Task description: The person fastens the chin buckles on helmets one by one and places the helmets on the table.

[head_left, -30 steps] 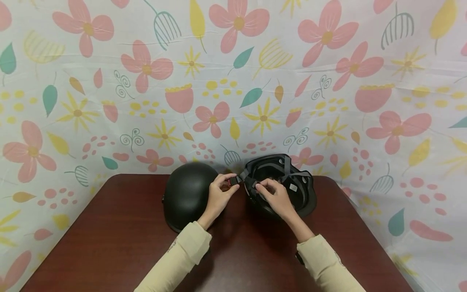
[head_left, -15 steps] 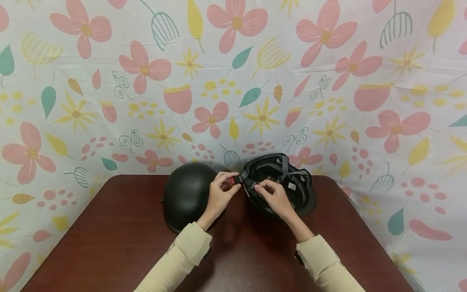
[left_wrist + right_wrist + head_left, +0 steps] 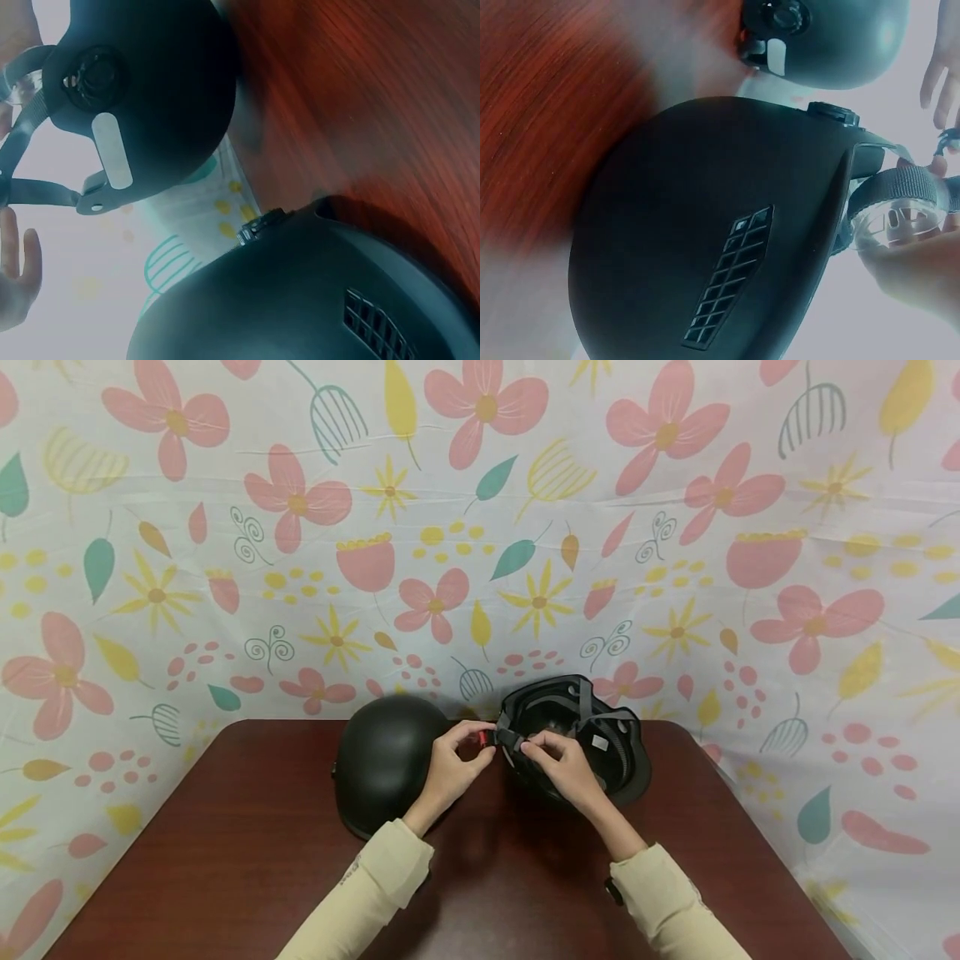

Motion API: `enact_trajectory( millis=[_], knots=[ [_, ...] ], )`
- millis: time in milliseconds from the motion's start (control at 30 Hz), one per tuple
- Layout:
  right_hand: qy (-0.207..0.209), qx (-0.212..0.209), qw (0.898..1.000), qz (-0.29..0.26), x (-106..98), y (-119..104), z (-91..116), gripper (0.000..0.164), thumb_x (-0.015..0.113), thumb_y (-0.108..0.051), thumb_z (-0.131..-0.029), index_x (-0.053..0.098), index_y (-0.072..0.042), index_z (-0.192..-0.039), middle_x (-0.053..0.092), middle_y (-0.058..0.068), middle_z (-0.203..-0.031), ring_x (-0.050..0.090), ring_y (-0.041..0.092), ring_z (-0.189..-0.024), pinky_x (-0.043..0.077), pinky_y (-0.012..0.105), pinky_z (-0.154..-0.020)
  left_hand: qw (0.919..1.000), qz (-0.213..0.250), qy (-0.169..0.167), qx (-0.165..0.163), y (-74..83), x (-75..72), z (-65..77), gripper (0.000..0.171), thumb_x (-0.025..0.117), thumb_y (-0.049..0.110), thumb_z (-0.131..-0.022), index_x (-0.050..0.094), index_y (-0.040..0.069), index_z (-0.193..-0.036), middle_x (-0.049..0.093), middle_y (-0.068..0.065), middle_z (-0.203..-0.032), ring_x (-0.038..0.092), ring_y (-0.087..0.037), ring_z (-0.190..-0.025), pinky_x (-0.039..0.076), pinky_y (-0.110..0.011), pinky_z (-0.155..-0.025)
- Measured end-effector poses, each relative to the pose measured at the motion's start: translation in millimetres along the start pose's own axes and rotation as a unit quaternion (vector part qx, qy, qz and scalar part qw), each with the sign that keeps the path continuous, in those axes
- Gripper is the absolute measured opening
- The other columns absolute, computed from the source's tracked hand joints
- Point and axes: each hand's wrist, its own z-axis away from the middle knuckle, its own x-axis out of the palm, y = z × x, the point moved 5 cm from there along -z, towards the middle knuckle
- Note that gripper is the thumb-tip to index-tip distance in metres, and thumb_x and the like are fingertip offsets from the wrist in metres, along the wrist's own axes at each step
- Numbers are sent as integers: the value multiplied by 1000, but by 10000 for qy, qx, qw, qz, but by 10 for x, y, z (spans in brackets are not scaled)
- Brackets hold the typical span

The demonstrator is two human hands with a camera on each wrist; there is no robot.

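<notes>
In the head view, a black helmet [image 3: 636,768] lies upturned, its hollow and grey straps showing. My left hand [image 3: 452,767] pinches a small red and black buckle [image 3: 483,738] at the end of its chin strap [image 3: 504,722]. Just to the right, my right hand [image 3: 566,768] pinches a dark strap piece beside the helmet's near rim. The right wrist view shows a webbing strap [image 3: 896,186] by that hand, with a clear plastic piece below it. Whether the buckle is fastened, I cannot tell.
A second black helmet [image 3: 386,764] sits dome up at the left, behind and beside my left hand. Both rest at the far end of a reddish-brown table [image 3: 225,843]. A flower-print cloth [image 3: 435,510] hangs behind it.
My left fingers have shifted slightly on the buckle, and more of its red part shows. The buckle has turned a little. My right hand and both helmets stay almost in place.
</notes>
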Motion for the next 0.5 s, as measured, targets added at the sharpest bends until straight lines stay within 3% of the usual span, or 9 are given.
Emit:
enact_trajectory(
  millis=[133,267,367,500],
  knots=[
    [-147,121,9998,54,1,8,-14,24,59,-14,-97,65,8,-90,64,18,-95,52,5,-79,45,22,-77,9992,-296,-136,240,-23,-1,-3,25,67,-14,-79,70,-9,-103,67,-23,-91,59,-34,-78,48,-23,-71],
    [-330,263,9991,71,2,14,-20,26,59,-17,-97,65,7,-90,66,16,-99,58,10,-88,46,28,-85,9977,-505,-291,357,-238,28,10,27,68,-15,-77,71,-6,-102,67,-22,-93,60,-34,-79,49,-26,-71],
    [-478,293,9984,114,8,13,-27,27,59,-18,-97,65,7,-88,68,17,-107,62,20,-106,49,37,-94,9965,-630,-448,319,-428,47,30,29,69,-13,-77,72,-3,-103,67,-19,-95,59,-34,-80,47,-22,-70],
    [-689,311,9969,208,28,16,-36,29,58,-18,-97,63,7,-84,69,19,-113,59,34,-120,49,44,-99,9940,-783,-711,289,-516,42,53,32,70,-9,-77,73,3,-106,68,-14,-99,59,-31,-81,43,-18,-69]
  ],
)
